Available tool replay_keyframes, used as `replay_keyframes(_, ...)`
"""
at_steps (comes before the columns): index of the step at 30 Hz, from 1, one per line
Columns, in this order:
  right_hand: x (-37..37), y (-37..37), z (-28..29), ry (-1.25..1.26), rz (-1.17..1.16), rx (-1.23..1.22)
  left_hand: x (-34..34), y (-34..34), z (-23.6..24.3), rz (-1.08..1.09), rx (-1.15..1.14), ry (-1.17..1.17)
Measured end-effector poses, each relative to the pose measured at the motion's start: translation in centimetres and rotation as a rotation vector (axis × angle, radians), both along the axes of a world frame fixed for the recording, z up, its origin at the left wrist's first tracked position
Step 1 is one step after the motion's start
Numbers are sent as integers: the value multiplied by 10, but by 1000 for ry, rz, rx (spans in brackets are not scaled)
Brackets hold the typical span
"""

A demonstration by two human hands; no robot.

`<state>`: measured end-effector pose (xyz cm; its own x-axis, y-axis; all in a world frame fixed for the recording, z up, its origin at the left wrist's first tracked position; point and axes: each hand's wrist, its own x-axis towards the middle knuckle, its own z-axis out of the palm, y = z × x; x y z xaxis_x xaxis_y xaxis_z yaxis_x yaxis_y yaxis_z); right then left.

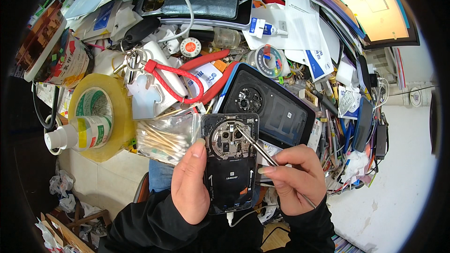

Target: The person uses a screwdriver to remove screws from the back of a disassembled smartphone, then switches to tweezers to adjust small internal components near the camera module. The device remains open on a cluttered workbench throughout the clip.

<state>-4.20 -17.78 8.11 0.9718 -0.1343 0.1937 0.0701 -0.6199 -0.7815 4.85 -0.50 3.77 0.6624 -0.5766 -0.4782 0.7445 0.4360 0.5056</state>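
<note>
My left hand (190, 187) grips an opened smartphone (225, 168) by its left edge, thumb along the side. The phone's back is off, so its black inner plate and the round camera section (227, 136) near its top show. A white cable (230, 217) is plugged into its bottom end. In my right hand (300, 178), a pair of metal tweezers (258, 148) is pinched between thumb and fingers, with its tip at the upper right of the camera section. Behind the phone lies a dark back cover (281, 119) with a round camera ring, inside a blue-edged frame.
Left of the phone lie a bag of cotton swabs (161, 140), a wide roll of clear tape (119, 135) and a white-capped bottle (77, 133). Red-handled pliers (206, 59), keys on a red strap (176, 82) and a solder-like spool (269, 60) crowd behind. Many tools (335, 135) fill the right side.
</note>
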Motion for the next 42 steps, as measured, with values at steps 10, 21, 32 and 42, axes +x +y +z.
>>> replay_keyframes(10, -1, 4, 8, -11, -29, -25, 1, 1, 0, -31, 49, -25)
replay_keyframes(21, -15, -7, 2, -128, -312, 411, 8, 6, -1, -249, 6, -150)
replay_keyframes(32, -63, -9, -32, -131, -432, 741, 8, 16, 5, -625, 147, -109)
replay_keyframes(42, -70, -13, -47, -125, -371, 751, 2, 8, 3, -666, 274, -96)
